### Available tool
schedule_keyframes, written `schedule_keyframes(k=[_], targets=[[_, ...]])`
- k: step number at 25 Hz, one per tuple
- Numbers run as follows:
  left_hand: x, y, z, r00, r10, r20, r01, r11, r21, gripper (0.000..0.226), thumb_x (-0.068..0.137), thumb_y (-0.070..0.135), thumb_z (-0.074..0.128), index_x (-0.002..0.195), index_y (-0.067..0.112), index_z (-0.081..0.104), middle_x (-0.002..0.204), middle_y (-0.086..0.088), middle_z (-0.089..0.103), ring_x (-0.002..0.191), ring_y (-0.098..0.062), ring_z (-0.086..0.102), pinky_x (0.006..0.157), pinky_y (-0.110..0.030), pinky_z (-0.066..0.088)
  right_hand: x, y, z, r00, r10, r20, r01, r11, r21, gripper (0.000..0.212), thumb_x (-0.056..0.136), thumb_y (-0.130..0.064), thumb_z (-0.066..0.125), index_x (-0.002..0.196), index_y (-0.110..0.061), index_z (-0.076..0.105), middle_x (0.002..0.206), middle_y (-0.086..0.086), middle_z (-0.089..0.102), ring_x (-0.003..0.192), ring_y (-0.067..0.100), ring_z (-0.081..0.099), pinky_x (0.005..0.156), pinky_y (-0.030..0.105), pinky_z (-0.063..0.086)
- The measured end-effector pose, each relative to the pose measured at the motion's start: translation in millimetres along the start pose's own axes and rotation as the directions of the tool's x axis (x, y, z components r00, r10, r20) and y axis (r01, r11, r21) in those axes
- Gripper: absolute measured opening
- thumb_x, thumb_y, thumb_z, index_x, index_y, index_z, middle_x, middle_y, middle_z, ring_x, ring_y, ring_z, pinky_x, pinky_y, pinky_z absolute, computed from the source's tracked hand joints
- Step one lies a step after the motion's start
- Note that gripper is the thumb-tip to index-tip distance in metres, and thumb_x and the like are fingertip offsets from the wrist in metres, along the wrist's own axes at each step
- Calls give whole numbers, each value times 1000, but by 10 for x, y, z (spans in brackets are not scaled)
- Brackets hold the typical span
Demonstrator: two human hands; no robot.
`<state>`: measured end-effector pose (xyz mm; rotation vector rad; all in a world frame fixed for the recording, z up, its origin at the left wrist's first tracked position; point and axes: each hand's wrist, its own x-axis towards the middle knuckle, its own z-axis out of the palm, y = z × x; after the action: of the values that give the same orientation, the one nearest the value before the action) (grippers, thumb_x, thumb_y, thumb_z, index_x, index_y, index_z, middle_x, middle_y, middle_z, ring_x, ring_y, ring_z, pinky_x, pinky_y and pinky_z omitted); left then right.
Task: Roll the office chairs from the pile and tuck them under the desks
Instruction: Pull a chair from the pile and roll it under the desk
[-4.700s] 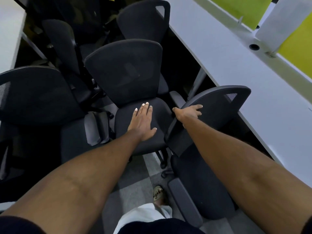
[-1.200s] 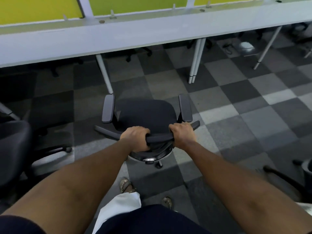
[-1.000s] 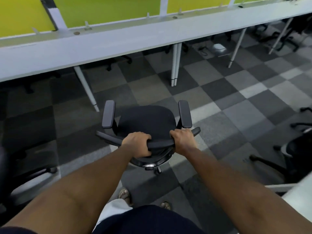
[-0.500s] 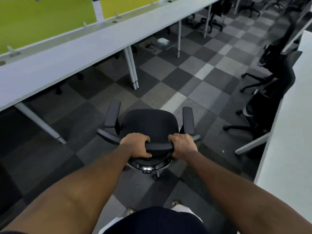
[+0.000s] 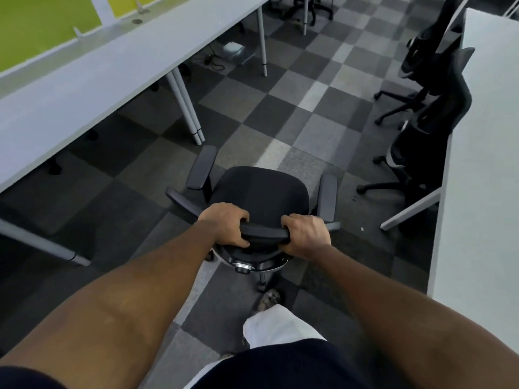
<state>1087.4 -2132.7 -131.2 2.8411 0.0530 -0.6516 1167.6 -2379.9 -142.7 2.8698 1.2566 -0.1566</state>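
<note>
The black fabric-seated office chair [image 5: 262, 192] at frame centre is gripped along its curved backrest top by the left hand [image 5: 224, 224] and right hand [image 5: 306, 235]. Checkered grey carpet tiles [image 5: 309, 116] are seen beneath.

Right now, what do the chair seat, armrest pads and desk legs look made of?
Chair seat: apparently black fabric, matte, no glare.
Armrest pads: likely moulded plastic or foam, dull grey sheen.
Desk legs: probably painted metal tube, smooth pale grey, soft highlight.

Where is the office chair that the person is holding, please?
In the head view the office chair stands mid-aisle on the checked carpet, between the left desk and the right desk, left hand and right hand gripping its backrest.
</note>
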Motion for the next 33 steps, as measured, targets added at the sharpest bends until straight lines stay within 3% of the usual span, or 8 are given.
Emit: schedule_keyframes(k=[7, 18, 27, 33], targets=[[1011, -292, -616, 998, 23, 52, -25, 999, 35, 75, 61, 80, 76, 122, 37, 64, 101, 11, 65, 95, -17, 62, 86, -37, 54, 929, 403, -100, 997, 76, 13, -76, 997, 5, 42, 74, -61, 71, 98, -30, 56, 86, -9, 68, 80, 20, 67, 69, 34, 51], [2660, -868, -1549, 997, 59, 56, -64, 993, 96, 70, 64, 82, 72, 120, 40, 64, 94, 15, 65, 89, -15, 60, 82, -36, 53, 2568, 1109, -279, 982, 189, 2, -189, 981, 33, 38, 74, -56, 73, 93, -30, 54, 75, -9, 64, 73, 18, 64, 68, 32, 33], [4051, -1398, -2388, 978, 207, 18, -208, 970, 129, 70, 69, 80, 70, 124, 37, 65, 104, 10, 69, 97, -19, 65, 80, -35, 49, 4019, 1636, -424, 936, 352, -2, -352, 936, 27, 38, 72, -54, 73, 97, -28, 58, 75, -7, 66, 75, 24, 65, 68, 34, 39], [4892, -1707, -2908, 961, 271, 56, -276, 952, 134, 72, 69, 80, 71, 126, 37, 64, 106, 9, 69, 100, -20, 65, 86, -38, 54, 4846, 1943, -530, 892, 452, 20, -453, 892, 17, 37, 73, -57, 71, 96, -33, 57, 69, -10, 59, 74, 19, 64, 84, 37, 44]])
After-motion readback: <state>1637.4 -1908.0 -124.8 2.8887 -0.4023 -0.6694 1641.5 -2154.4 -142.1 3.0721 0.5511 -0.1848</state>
